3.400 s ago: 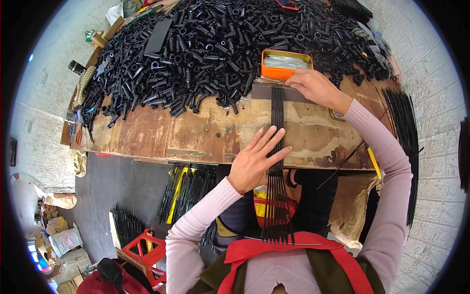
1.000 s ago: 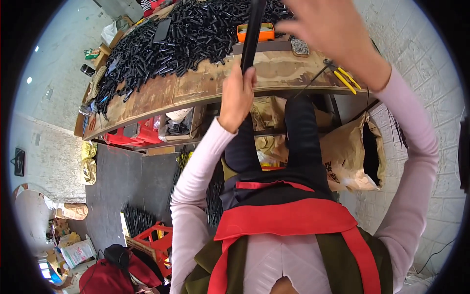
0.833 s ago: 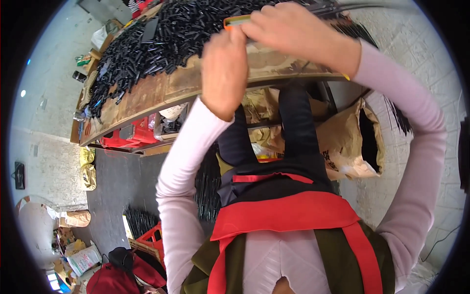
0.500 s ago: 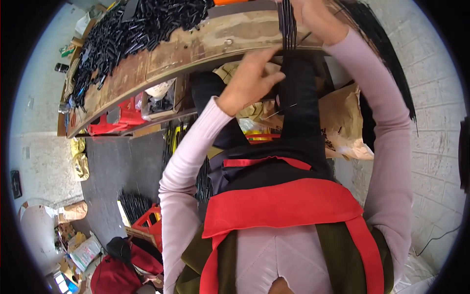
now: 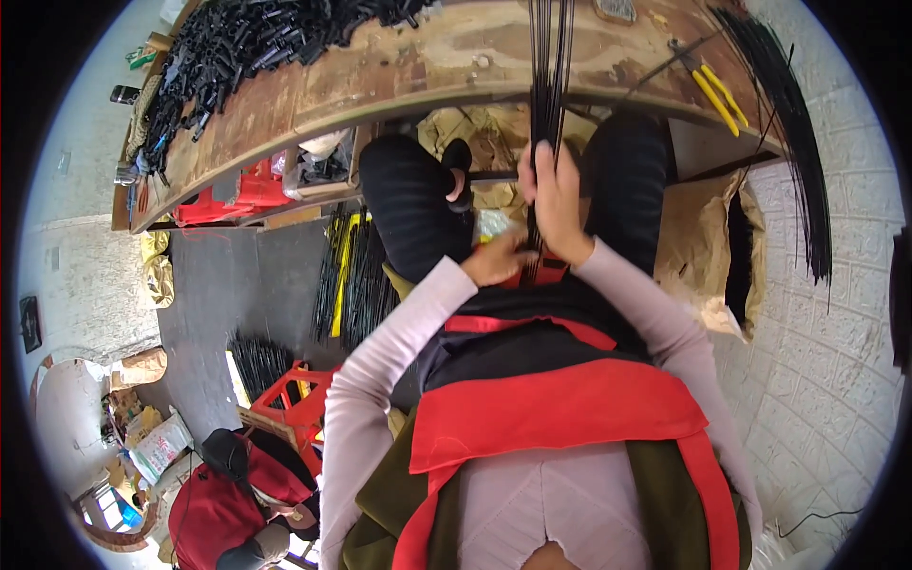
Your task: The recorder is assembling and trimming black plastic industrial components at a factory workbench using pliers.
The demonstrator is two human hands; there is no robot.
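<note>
A bundle of long, thin black rods runs from over the wooden table down between my knees. My right hand is closed round it below the table's edge, its fingers lying along the rods. At the bundle's lower end, close to my lap, my left hand has its fingers curled against the rods. The lower tips are partly hidden by my hands.
Small black tubular parts are heaped on the left of the wooden table. Yellow-handled pliers and a sheaf of black strands lie at the right. A brown paper sack stands beside my right leg.
My right hand has come down from above the table to between my knees, with the rods. My left hand has moved lower, from open beside the rods to their lower end. My knees have spread.
</note>
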